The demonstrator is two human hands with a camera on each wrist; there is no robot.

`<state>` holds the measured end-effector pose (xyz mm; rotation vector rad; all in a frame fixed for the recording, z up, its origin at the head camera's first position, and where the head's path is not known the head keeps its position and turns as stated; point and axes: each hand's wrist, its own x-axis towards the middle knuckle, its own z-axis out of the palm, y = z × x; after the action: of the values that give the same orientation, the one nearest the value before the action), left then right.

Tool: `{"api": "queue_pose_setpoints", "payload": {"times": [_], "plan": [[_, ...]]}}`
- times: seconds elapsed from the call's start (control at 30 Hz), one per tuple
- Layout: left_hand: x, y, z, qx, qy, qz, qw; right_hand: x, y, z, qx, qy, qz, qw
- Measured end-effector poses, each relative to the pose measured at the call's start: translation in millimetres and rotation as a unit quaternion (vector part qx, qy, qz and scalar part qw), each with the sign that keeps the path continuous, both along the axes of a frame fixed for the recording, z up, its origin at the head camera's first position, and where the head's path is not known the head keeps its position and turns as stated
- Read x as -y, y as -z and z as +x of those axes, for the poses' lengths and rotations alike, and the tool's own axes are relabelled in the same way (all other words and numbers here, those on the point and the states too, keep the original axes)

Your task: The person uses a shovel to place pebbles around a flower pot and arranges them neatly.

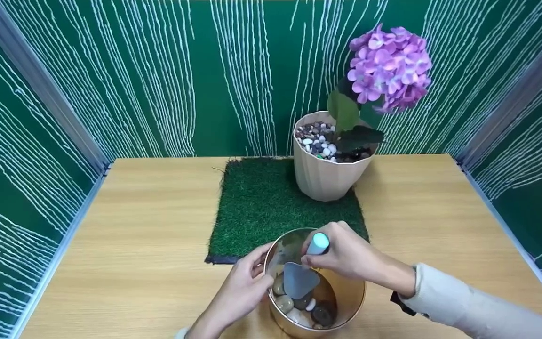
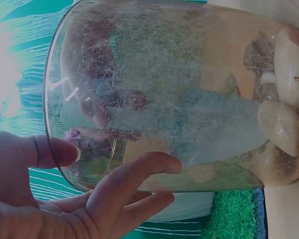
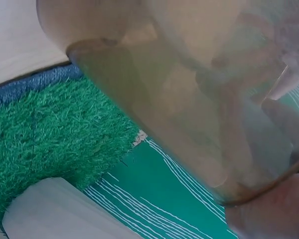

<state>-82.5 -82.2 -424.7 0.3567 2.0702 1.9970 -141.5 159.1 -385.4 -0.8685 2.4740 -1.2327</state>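
Observation:
A clear, amber-tinted glass jar (image 1: 352,301) stands on the table with several smooth stones (image 1: 283,304) at its bottom. My left hand (image 1: 240,288) holds the jar by its left side near the rim; in the left wrist view its thumb (image 2: 60,152) and fingers are at the glass. Inside the mouth, my right hand (image 1: 346,252) grips the turquoise handle of a small trowel (image 1: 299,281). The trowel's grey blade points down, close to the stones; through the glass, whether it touches them is unclear.
Behind the jar lies a square of artificial grass (image 1: 252,212). A cream flowerpot (image 1: 322,179) with pebbles and a purple artificial hydrangea (image 1: 391,68) stands on its back right part. Green, white-streaked panels (image 1: 158,94) enclose the wooden table (image 1: 148,226) at back and sides.

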Motion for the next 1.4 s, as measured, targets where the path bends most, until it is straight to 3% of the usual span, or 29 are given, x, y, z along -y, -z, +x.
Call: {"api": "queue_pose_setpoints", "payload": {"times": [0.33,0.63,0.87,1.17,1.4], "plan": [[0.1,-1.3,1.1,0.000,-0.001,-0.018,0.9998,1.2,2.2,3.8,0.011,0.012,-0.010,0.9998],[0.0,-0.3,0.5,-0.008,0.000,-0.009,0.9999,5.2,7.4,10.6,-0.032,-0.003,0.012,0.9994],[-0.6,-2.1,1.9,0.000,-0.006,-0.024,0.9997,7.3,8.7,9.8,-0.031,-0.019,0.008,0.9993],[-1.6,-2.2,-0.1,0.015,-0.004,-0.023,0.9996,15.5,8.8,9.3,-0.012,-0.021,0.004,0.9997],[-0.4,-1.9,0.8,0.023,-0.006,-0.021,0.9995,13.5,11.2,2.5,0.047,-0.009,-0.006,0.9989]]}}
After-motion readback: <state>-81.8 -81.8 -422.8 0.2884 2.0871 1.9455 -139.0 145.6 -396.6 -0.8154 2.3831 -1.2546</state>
